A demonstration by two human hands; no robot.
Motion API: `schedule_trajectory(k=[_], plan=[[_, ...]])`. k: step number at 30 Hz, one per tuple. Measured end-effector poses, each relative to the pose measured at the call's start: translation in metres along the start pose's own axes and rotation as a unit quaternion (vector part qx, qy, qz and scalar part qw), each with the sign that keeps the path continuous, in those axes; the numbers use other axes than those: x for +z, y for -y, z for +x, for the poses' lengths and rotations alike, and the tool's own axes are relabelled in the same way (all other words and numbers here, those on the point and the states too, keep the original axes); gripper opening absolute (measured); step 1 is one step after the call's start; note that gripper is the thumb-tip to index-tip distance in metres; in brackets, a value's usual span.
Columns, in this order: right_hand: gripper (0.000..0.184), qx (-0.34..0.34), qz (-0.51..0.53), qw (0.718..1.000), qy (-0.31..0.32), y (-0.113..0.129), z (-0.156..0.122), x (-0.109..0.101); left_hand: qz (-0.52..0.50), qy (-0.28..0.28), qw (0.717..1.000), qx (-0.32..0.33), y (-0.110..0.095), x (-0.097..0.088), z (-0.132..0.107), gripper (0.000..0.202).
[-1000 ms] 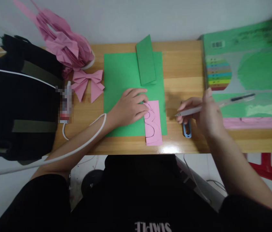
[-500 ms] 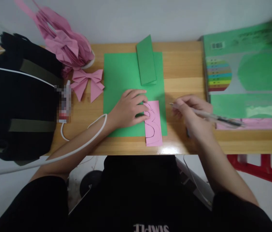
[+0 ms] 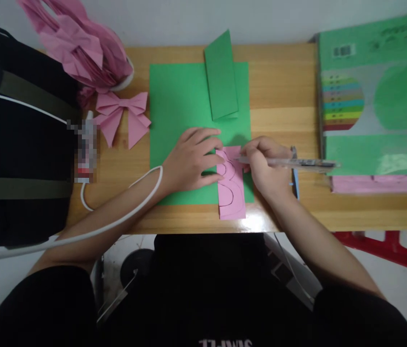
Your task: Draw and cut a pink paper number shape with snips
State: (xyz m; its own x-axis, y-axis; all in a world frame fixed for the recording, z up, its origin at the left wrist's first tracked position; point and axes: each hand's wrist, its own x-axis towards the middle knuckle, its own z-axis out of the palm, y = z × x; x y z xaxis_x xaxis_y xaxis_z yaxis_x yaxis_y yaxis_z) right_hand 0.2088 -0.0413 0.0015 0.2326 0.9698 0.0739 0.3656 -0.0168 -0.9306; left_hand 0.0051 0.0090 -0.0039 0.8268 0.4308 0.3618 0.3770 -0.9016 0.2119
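Observation:
My left hand [image 3: 196, 159] lies with fingers spread over the green sheet [image 3: 177, 91], its fingertips on the left edge of a pink paper strip [image 3: 237, 193]. Curved dark lines are drawn on that strip. In my right hand [image 3: 270, 166] is a clear pen [image 3: 304, 164], pinched between thumb and fingers, its tip at the strip's upper right part. A folded green paper [image 3: 221, 79] rests on the sheet's upper right. Behind my right hand a thin blue tool [image 3: 296, 183] shows in part; I cannot make out its kind.
A pink paper bow [image 3: 124, 118] and a pink folded-paper bunch [image 3: 80, 48] sit at the left beside a black bag [image 3: 22, 144]. A white cable [image 3: 116, 221] crosses my left forearm. Green paper packs [image 3: 373, 154] lie at the right, over pink paper [image 3: 380, 184].
My right hand has moved left with the pen, from beside the green sheet to the pink strip. The blue tool has come more into view. My left hand stays on the strip.

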Motion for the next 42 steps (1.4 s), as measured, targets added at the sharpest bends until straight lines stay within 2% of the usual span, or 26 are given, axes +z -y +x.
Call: schedule_trajectory(k=[6,11,15,24,30,42], plan=[[0.018,-0.021,-0.017,1.0,0.0,0.0009,0.0007,0.0017,0.001,-0.008,1.0,0.004,-0.0027,-0.0016,0.0014,0.028],[0.018,-0.022,-0.037,0.999,0.01,0.0024,0.0003,0.0017,0.01,0.013,1.0,-0.004,-0.0011,-0.0005,0.0001,0.031],[0.018,-0.013,-0.042,0.999,0.01,0.0013,0.0,0.0021,-0.003,0.002,1.0,-0.001,-0.0005,0.0009,-0.0007,0.03],[0.02,-0.042,-0.057,0.997,0.011,0.0039,0.0004,0.0025,-0.009,0.019,1.0,-0.011,-0.0012,0.0004,-0.0005,0.03],[0.02,-0.035,-0.042,0.998,0.015,0.0025,0.0,0.0024,-0.017,-0.018,1.0,0.007,0.0003,0.0028,-0.0009,0.03],[0.019,-0.048,-0.062,0.997,0.007,0.0033,-0.0002,0.0026,-0.014,-0.003,1.0,-0.006,-0.0013,0.0022,-0.0009,0.029]])
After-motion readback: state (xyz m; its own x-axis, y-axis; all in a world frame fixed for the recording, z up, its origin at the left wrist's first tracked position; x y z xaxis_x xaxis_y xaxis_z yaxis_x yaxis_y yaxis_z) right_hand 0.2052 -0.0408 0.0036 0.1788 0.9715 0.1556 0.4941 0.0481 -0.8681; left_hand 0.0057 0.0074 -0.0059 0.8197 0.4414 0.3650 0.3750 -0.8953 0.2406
